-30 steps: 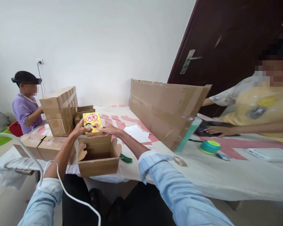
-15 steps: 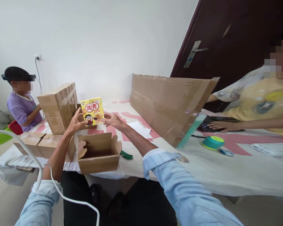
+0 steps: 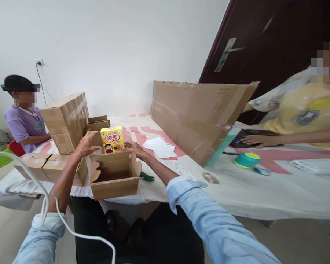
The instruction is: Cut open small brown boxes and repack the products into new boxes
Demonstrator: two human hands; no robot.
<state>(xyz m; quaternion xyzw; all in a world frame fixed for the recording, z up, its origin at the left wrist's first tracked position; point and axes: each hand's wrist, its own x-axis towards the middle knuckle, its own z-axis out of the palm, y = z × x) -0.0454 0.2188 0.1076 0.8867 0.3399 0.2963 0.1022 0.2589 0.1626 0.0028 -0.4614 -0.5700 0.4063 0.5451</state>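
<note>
A yellow snack box (image 3: 112, 139) with red lettering and a cartoon figure stands upright behind an open cardboard box (image 3: 114, 190), whose front edge faces me. The cardboard box's rear wall hides the snack box's base. To the left, my left hand (image 3: 88, 143) is open, its fingers apart, with a small gap to the yellow box. My right hand (image 3: 135, 149) is at the yellow box's right edge, fingers loosely bent and holding nothing; whether the fingertips touch it I cannot tell.
Taped cartons (image 3: 67, 121) stand at the left, with lower cartons (image 3: 53, 167) before them. A cardboard panel (image 3: 192, 117) divides the table. White papers (image 3: 162, 147), a green object (image 3: 147, 177) and a teal round container (image 3: 246, 160) lie about. Two people sit at either side.
The yellow snack box has come down from between my raised hands to behind the open cardboard box. My left hand has let go of it and moved slightly away; the right hand has lowered too.
</note>
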